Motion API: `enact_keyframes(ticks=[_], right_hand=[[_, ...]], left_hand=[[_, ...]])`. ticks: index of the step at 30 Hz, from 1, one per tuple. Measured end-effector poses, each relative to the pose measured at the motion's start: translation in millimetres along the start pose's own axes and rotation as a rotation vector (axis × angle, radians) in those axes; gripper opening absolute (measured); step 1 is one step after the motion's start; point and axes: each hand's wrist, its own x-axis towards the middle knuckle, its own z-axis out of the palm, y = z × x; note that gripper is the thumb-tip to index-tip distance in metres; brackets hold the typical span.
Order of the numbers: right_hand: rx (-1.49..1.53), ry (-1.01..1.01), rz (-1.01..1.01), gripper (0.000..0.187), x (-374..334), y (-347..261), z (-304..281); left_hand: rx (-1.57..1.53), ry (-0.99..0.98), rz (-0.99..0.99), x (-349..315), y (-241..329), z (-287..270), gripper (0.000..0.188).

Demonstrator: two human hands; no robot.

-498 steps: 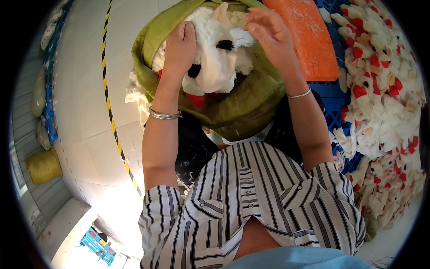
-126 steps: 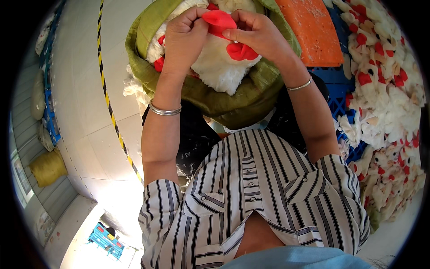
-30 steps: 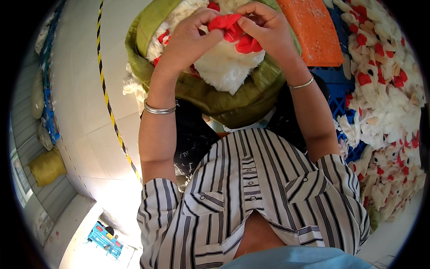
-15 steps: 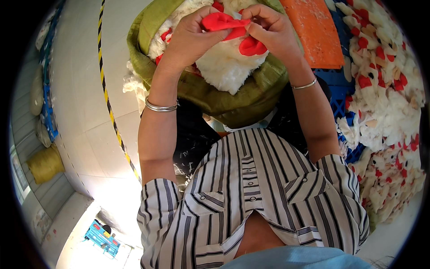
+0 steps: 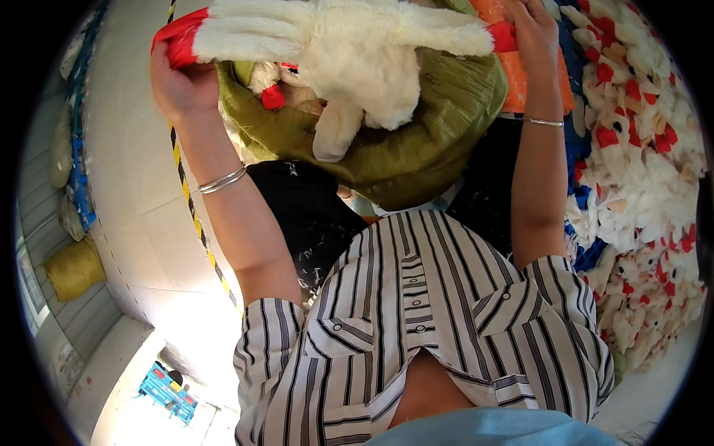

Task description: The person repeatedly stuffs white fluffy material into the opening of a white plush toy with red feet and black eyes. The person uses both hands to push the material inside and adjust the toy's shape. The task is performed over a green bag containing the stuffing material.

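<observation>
A limp, white furry plush toy skin [image 5: 364,59] with red ends hangs stretched sideways between my hands, at the top of the view. My left hand [image 5: 184,85] is closed on one red end, its fingers partly behind the cloth. The other red end is pinched in my right hand [image 5: 534,33], whose fingertips run up to the picture's edge. Beneath the plush skin stands an olive-green sack [image 5: 416,167], rolled open at the rim. Some white and red plush pieces [image 5: 272,97] show inside it; the plush skin covers the rest.
A large heap of white and red plush pieces [image 5: 632,193] fills the right side, beside a blue crate [image 5: 591,255]. An orange sheet [image 5: 556,85] lies right of the sack. Striped floor tape [image 5: 182,171] runs down the left. A yellow bundle [image 5: 74,269] sits farther left.
My hands have moved apart, left and right, drawing the plush skin out wide. Before, they were close together over the sack, working at its bunched red parts.
</observation>
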Motion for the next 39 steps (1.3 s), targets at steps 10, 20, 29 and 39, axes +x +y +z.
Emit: enact_keyframes(ticks=[10,20,29,39], right_hand=[[-0.342,-0.784,-0.349,0.056,-97.1,23.2,109.9],[-0.060,-0.803,0.130,0.042,-22.4,3.6,24.2],[-0.052,-0.199,-0.195,0.025,5.5,49.2,36.8],[-0.949,-0.743,0.025,0.056,-103.2,205.4,168.9]], left_hand=[[-0.142,-0.549,-0.094,-62.7,-18.9,59.1,0.041],[-0.038,-0.326,-0.297,-33.4,-29.8,50.1,0.037],[-0.034,-0.419,-0.393,-31.2,-37.8,64.0,0.035],[0.029,-0.410,-0.322,-50.9,-24.0,87.7,0.035]])
